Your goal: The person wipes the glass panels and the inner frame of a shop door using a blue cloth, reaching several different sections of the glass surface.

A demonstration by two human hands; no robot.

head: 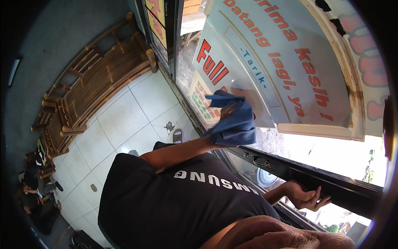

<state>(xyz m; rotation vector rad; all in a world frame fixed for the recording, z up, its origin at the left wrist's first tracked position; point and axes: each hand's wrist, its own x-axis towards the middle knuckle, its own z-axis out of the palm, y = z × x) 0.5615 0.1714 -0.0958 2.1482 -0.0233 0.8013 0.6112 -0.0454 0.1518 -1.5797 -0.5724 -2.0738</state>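
My left hand (228, 111) grips a crumpled blue cloth (238, 124), which covers most of the fingers. The cloth is in front of a glass pane (264, 116), and a faint reflection shows behind it. Whether it touches the glass I cannot tell. Below and to the right, my right hand (306, 196) is beside a black door or window frame rail (335, 193). Its fingers are apart and slightly curled, with nothing in them. A metal latch (260, 161) is fixed to the rail between my two hands.
Large printed signs (279, 62) with red lettering stand behind the glass. A bamboo bench (105, 74) lines the left wall on a white tiled floor (121, 105) with a broken spot (169, 126). People (40, 196) sit at the lower left. Beyond the lower pane is a round bluish object (266, 176).
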